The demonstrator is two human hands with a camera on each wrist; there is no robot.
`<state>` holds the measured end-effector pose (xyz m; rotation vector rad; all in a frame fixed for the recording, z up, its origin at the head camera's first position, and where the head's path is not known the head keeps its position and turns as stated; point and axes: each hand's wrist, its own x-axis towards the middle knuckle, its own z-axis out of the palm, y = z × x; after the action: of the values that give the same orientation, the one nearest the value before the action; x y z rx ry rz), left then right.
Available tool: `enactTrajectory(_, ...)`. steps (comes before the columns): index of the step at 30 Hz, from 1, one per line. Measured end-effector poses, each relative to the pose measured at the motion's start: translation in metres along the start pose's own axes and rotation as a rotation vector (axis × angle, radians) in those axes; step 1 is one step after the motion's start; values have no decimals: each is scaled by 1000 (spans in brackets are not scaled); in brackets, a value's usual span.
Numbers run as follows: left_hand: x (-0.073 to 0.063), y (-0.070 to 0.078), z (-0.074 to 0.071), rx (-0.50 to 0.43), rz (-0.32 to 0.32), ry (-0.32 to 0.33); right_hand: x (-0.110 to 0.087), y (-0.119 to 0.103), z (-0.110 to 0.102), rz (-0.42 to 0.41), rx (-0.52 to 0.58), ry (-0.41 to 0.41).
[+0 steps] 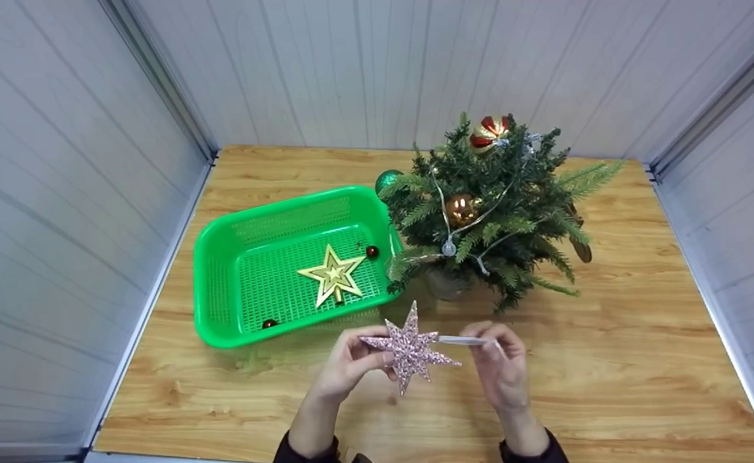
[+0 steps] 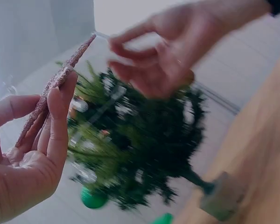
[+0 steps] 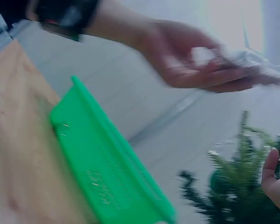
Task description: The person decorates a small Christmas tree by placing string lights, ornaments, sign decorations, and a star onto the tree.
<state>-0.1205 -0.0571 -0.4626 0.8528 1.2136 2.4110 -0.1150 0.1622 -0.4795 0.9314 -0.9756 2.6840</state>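
A pink glitter star ornament (image 1: 410, 350) with several points is held by my left hand (image 1: 351, 365), thumb on its face and fingers behind. In the left wrist view the star (image 2: 53, 86) appears edge-on between thumb and fingers. A narrow whitish strip (image 1: 460, 340) runs from the star's right side to my right hand (image 1: 502, 368), whose fingertips pinch its end. The right hand (image 2: 172, 51) is blurred in the left wrist view. Beyond the hands stands a small artificial Christmas tree (image 1: 511, 212) hung with balls and a string of lights.
A green plastic basket (image 1: 213, 283) stands left of the tree, touching its branches. In it lie a gold star tree topper (image 1: 333, 273) and two small dark red balls, one (image 1: 372, 251) near the right wall. White panels (image 1: 377, 71) enclose the wooden table (image 1: 627, 360).
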Motion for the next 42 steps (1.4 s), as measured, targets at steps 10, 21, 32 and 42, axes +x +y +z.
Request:
enactTrajectory(10,-1,-86,17,-95,-91,39,15,-36,23,-77,-293,35)
enactTrajectory(21,17,-61,45,576,20,104,5,-47,23,36,-745,51)
enactTrajectory(32,60,-32,73,555,134,149,19,-50,9,0,-818,101)
enactTrajectory(42,86,-21,80,575,124,185,37,-66,14,-115,-886,200)
